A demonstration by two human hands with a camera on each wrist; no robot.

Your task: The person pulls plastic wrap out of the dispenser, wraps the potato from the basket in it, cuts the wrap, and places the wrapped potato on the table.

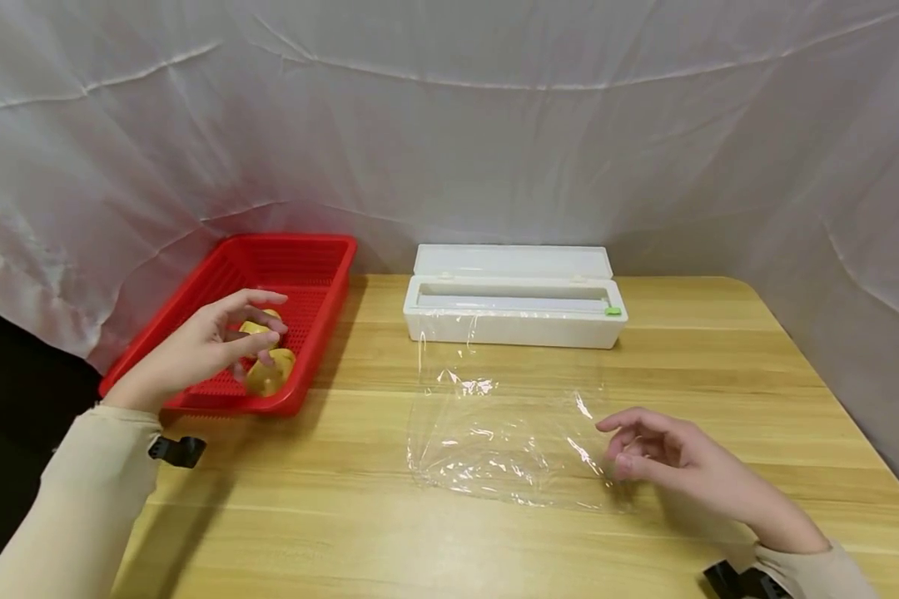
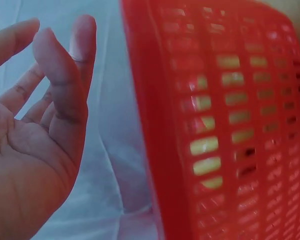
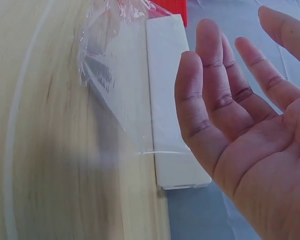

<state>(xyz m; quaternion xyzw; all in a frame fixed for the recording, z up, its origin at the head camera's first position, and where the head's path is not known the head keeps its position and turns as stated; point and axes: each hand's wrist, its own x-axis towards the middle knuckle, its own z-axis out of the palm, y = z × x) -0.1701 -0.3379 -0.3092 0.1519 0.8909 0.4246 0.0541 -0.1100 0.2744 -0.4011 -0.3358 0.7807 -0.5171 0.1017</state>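
Note:
Over the red basket (image 1: 322, 333) my left hand (image 1: 221, 337) hovers with loosely bent fingers, above two yellow, rounded pieces (image 1: 270, 374) that look like fruit or vegetables. The left wrist view shows that hand (image 2: 45, 115) holding nothing, beside the basket's slotted side. A sheet of clear plastic wrap (image 1: 494, 441) stretches from a white wrap dispenser box (image 1: 513, 331) toward the front of the table. My right hand (image 1: 674, 457) is just right of the sheet's edge, fingers curved and apart. Its palm is bare in the right wrist view.
The dispenser's lid (image 1: 513, 260) stands raised at the back, and a small green slider (image 1: 613, 311) sits at its right end. Behind the wooden table (image 1: 330, 516) hangs a pale grey curtain (image 1: 524, 158), close to the box and basket.

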